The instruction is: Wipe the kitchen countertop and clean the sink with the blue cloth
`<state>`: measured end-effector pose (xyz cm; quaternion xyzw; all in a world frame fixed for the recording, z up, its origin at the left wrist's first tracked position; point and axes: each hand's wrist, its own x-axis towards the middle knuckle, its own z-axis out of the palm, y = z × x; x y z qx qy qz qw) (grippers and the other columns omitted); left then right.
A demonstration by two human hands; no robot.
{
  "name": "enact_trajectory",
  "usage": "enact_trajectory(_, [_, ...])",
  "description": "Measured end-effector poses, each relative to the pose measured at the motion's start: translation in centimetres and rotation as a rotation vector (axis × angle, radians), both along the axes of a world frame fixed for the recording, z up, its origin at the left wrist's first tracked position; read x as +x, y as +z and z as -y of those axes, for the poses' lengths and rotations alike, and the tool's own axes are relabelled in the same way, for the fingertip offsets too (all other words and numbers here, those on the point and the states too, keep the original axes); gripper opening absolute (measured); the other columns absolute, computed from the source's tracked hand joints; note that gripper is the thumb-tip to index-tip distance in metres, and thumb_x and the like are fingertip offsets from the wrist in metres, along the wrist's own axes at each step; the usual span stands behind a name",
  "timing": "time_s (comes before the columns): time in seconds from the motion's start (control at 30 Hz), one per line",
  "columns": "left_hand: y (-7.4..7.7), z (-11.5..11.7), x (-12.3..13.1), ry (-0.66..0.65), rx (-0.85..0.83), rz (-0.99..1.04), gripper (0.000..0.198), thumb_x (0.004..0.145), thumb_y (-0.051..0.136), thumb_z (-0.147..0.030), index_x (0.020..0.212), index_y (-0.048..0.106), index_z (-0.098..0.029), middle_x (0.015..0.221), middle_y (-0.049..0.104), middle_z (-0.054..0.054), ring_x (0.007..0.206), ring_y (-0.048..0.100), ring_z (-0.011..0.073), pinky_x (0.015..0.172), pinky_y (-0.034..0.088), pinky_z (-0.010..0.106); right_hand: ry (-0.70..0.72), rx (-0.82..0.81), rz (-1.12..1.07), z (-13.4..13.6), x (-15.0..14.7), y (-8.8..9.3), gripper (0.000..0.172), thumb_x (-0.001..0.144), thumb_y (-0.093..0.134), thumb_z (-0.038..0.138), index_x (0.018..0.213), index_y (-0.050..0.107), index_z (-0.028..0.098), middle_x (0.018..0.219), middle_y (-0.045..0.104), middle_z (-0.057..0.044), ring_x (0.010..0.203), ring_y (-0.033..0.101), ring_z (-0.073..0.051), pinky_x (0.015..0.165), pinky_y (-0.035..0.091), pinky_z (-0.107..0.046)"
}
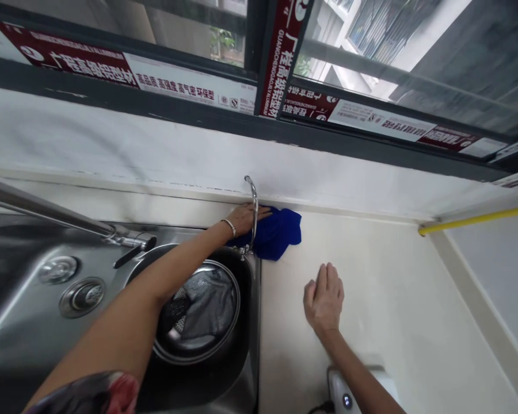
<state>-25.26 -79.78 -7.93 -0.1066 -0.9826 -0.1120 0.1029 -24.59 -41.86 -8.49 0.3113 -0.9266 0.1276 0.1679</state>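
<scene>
My left hand (246, 217) reaches across the sink to the back of the counter and lies flat on a blue cloth (278, 233), fingers stretched out on it, just behind a thin curved tap (254, 213). A bracelet is on that wrist. My right hand (323, 299) rests palm down on the cream counter (392, 299), fingers together and flat, holding nothing, a little in front of the cloth.
A steel sink (21, 333) is at the left, with a round steel pot (201, 313) holding a grey cloth. A long steel faucet (60, 215) crosses above it. A white appliance (349, 391) sits at the bottom edge. A window and white sill run along the back.
</scene>
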Motion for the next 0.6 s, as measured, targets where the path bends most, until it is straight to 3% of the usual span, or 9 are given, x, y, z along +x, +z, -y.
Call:
enact_trajectory(0.13, [0.1, -1.1, -1.6, -0.026, 0.023, 0.04, 0.045, 0.103, 0.048, -0.021, 0.145, 0.061, -0.029, 0.151, 0.061, 0.002, 0.132, 0.057, 0.0208, 0.109, 0.044, 0.037, 0.006, -0.007, -0.019, -0.3, -0.1, -0.2, 0.058, 0.105, 0.037, 0.032, 0.156, 0.043, 0.005, 0.157, 0.047, -0.026, 0.152, 0.037, -0.035, 0.12, 0.035, -0.059])
enact_trajectory(0.23, [0.3, -1.1, -0.8, 0.013, 0.054, 0.028, 0.041, 0.105, 0.045, -0.026, 0.142, 0.063, -0.029, 0.149, 0.063, 0.001, 0.132, 0.057, 0.0181, 0.108, 0.043, 0.033, 0.012, -0.027, -0.026, -0.5, -0.3, -0.2, 0.057, 0.105, 0.038, 0.033, 0.154, 0.046, 0.006, 0.156, 0.049, -0.025, 0.15, 0.04, -0.034, 0.119, 0.037, -0.059])
enact_trajectory(0.5, [1.0, 4.8, 9.8, 0.339, 0.102, -0.031, 0.045, 0.105, 0.041, -0.032, 0.145, 0.062, -0.025, 0.147, 0.064, 0.008, 0.134, 0.058, 0.0268, 0.11, 0.045, 0.047, 0.009, -0.059, -0.045, -0.3, -0.3, -0.2, 0.055, 0.104, 0.04, 0.033, 0.15, 0.051, 0.003, 0.155, 0.05, -0.026, 0.148, 0.043, -0.035, 0.119, 0.039, -0.059])
enact_trajectory(0.6, [1.5, 5.7, 12.2, 0.501, 0.11, -0.069, 0.045, 0.104, 0.043, -0.036, 0.141, 0.066, -0.025, 0.144, 0.066, 0.009, 0.133, 0.059, 0.0295, 0.11, 0.046, 0.049, 0.003, -0.058, -0.032, -0.2, -0.3, -0.2, 0.056, 0.105, 0.039, 0.032, 0.15, 0.05, 0.003, 0.155, 0.05, -0.027, 0.149, 0.042, -0.035, 0.119, 0.038, -0.06])
